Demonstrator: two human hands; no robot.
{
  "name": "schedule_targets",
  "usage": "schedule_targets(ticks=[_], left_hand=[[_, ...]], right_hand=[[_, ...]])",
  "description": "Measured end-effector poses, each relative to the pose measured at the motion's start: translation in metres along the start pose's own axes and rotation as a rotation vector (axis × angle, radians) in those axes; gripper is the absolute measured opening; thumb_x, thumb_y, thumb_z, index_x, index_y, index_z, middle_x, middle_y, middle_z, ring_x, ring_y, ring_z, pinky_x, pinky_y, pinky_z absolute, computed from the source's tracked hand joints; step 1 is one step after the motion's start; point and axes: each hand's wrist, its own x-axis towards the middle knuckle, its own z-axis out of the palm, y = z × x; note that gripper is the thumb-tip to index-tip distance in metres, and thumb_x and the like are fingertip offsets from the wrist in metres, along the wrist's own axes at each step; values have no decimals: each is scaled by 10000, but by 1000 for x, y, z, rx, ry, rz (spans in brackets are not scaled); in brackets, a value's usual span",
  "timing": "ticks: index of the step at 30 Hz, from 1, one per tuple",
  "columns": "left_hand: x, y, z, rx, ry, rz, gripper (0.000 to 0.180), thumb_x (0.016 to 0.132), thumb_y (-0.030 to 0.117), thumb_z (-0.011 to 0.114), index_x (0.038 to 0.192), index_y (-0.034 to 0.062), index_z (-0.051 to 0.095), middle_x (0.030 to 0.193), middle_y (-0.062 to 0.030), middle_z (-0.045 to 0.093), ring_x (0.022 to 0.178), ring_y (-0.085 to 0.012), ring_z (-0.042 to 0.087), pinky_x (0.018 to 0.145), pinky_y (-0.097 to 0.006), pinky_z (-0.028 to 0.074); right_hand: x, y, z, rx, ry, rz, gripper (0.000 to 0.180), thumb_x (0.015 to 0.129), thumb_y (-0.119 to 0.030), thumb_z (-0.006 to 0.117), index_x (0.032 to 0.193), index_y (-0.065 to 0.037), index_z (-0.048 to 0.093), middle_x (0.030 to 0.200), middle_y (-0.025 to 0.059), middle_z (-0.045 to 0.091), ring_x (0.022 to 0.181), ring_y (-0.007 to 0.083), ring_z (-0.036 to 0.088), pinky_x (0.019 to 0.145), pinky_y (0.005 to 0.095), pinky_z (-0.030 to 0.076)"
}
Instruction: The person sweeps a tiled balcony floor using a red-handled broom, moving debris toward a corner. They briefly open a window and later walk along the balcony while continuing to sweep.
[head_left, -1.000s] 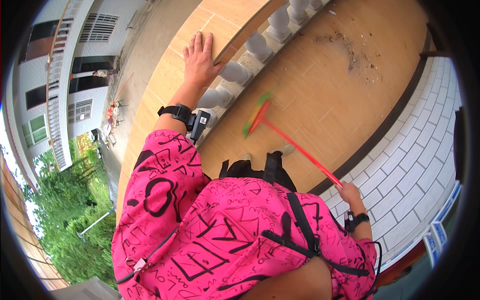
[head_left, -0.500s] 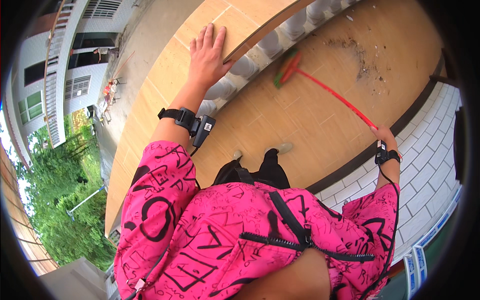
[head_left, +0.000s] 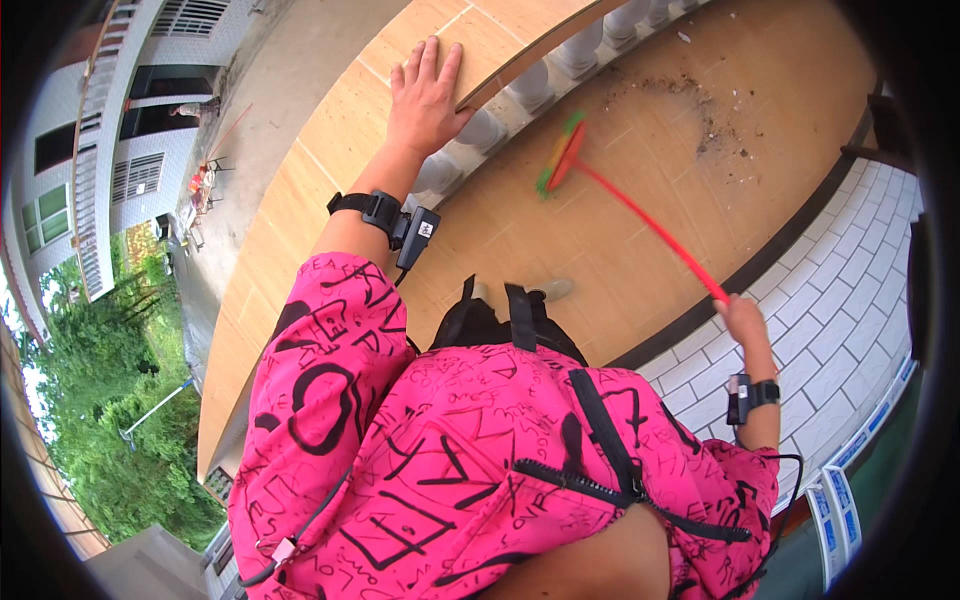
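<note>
Where dirt (head_left: 715, 125) lies, brown tiled floor (head_left: 540, 235).

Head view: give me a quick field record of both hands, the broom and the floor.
left hand: flat on the tiled railing top, holding nothing
right hand: gripping the end of the red broom handle
broom: head down on the brown floor
debris: scattered beyond the broom head
wrists: black bands on both

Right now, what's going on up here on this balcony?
A person in a pink patterned jacket is sweeping. The right hand grips the end of a red broom, its head on the brown tiled floor near scattered dirt. The left hand rests flat on the tiled railing top.
</note>
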Motion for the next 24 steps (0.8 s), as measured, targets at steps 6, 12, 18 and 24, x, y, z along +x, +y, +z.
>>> schedule_targets(ticks=[6,12,18,24], left_hand=[[-3,-5,2,-8,10,19,825,628,312,715,1330,147,316,1363,-183,291,1254,-343,286,991,-543,240],[-21,-11,-1,33,10,26,837,631,345,725,1334,157,313,1364,-157,299,1256,-323,286,1001,-504,250],[-31,-7,-6,17,38,-9,840,626,325,729,1335,167,308,1364,-152,301,1255,-318,290,1003,-502,246],[-21,-25,-6,31,116,-39,842,617,324,734,1333,179,315,1366,-141,304,1253,-306,298,1005,-486,255]], right_hand=[[47,-42,4,-247,-79,-54,438,851,-441,451,914,-49,637,905,169,633,852,331,608,759,437,475],[96,-118,20,-71,-123,-97,398,836,-414,496,1035,-83,592,1035,165,602,978,312,573,805,417,465],[61,-110,-66,-74,-1,-139,352,849,-391,482,968,-97,635,966,160,621,919,325,594,794,414,470],[106,-123,-63,-335,60,-82,301,861,-323,463,949,-103,649,960,163,625,905,301,614,753,419,490]])
